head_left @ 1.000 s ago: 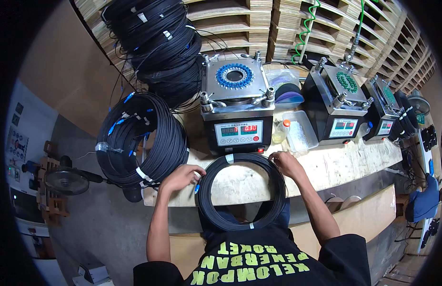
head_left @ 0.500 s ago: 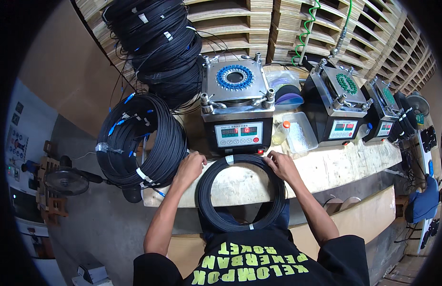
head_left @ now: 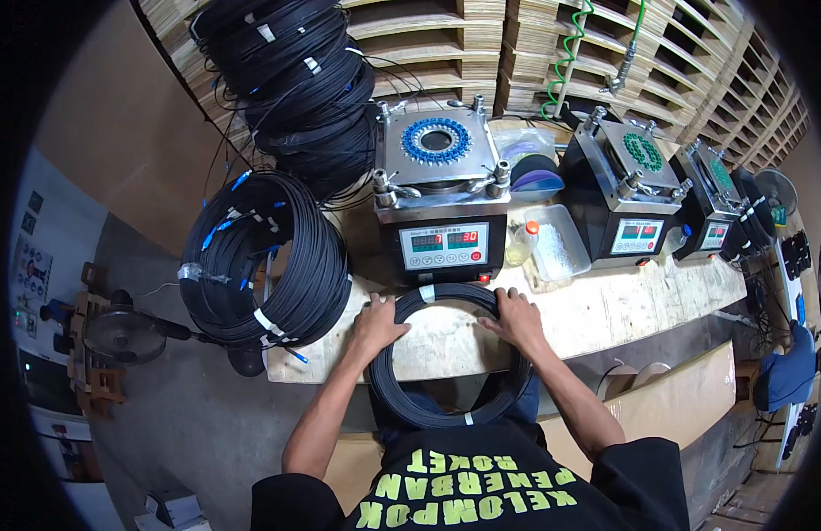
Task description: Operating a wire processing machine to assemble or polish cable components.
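Observation:
A coil of black cable (head_left: 388, 382), bound with white tape, lies flat with its far part on the table and its near part over my lap. My left hand (head_left: 378, 325) grips its upper left side, with the thumb pointing inward. Across the ring, my right hand (head_left: 519, 320) holds the upper right side, fingers over the coil and thumb inside it. Just beyond the coil stands a polishing machine (head_left: 441, 239) with a lit red display. A ring of blue connectors (head_left: 437, 142) sits on its metal top plate.
A larger black cable coil (head_left: 313, 265) with blue connector ends stands on the left, before a tall coil stack (head_left: 287, 80). To the right are a clear tray (head_left: 556, 243), an orange-capped bottle (head_left: 521, 246) and a second machine (head_left: 625, 199) with green connectors. A fan (head_left: 123, 336) stands at left.
Both hands have come onto the coil: the left moved right from the bigger coil's side, and the right turned to lie over the ring. The digits on the near machine's display changed.

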The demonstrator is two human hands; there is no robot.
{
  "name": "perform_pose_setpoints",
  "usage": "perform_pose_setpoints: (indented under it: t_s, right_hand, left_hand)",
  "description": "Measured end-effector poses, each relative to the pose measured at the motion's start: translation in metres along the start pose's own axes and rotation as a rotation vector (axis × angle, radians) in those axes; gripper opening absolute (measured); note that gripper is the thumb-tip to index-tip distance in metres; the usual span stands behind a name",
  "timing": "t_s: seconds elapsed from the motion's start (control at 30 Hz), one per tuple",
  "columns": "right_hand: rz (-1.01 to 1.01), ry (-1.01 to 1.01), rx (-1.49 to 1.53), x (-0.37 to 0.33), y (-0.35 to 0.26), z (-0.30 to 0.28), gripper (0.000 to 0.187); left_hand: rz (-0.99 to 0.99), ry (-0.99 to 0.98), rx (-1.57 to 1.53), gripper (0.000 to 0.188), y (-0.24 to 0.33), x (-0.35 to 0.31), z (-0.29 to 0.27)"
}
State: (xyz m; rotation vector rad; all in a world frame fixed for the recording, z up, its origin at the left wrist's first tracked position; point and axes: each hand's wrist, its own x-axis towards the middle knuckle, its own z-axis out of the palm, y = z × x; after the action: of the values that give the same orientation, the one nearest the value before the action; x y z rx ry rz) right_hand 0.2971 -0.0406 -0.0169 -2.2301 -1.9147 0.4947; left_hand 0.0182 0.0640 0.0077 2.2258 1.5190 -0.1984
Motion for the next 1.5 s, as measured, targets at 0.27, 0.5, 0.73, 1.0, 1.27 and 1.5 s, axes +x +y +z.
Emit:
perform_pose_setpoints:
  t_s: [0.27,0.5,0.73,1.0,1.27,1.5]
  right_hand:
    - [0.047,0.181,0.041,0.002,0.000,0.003,0.056]
    - [0.011,0.167,0.312,0.002,-0.002,-0.009,0.059]
    - [0.095,-0.015,0.542,0.017,0.022,-0.010,0.055]
    - [-0.025,-0.062,0.630,0.018,0.021,-0.015,0.057]
    - [0.093,-0.415,1.028,0.025,0.027,-0.028,0.049]
    - [0.032,-0.356,0.809,0.028,0.029,-0.021,0.062]
  left_hand:
    - [-0.030,-0.089,-0.106,0.067,0.008,0.003,-0.011]
    - [0.043,0.015,-0.321,0.061,-0.016,0.013,0.008]
    - [0.007,-0.002,-0.659,0.058,-0.013,0.010,0.016]
    - [0.092,0.000,-0.843,0.047,-0.022,0.009,0.025]
    - [0.091,-0.046,-0.870,0.045,-0.021,0.006,0.019]
    - [0.155,-0.038,-0.864,0.045,-0.022,0.003,0.017]
